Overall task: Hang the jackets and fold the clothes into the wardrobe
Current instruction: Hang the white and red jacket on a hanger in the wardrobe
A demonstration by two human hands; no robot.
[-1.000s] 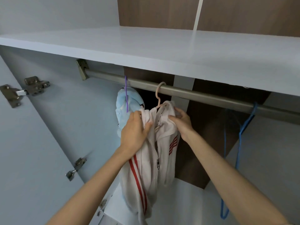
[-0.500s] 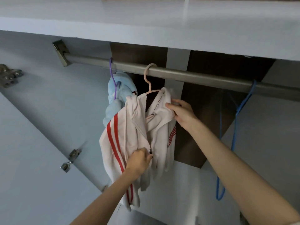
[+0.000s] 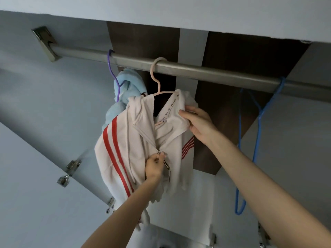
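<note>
White jacket (image 3: 132, 149) w/ red stripes, half-zipped, on pink hanger (image 3: 155, 76).

Pale grey wardrobe panels (image 3: 46, 108) — dark brown wall (image 3: 143, 42) behind.

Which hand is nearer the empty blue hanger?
Right. The right hand grips the white jacket by its collar, left of the blue hanger; the left hand is lower and farther left, at the zipper.

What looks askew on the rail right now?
The white jacket sits bunched and lopsided on the pink hanger, its front open. Beside it, the light blue garment is wadded around the purple hanger rather than hanging flat.
</note>
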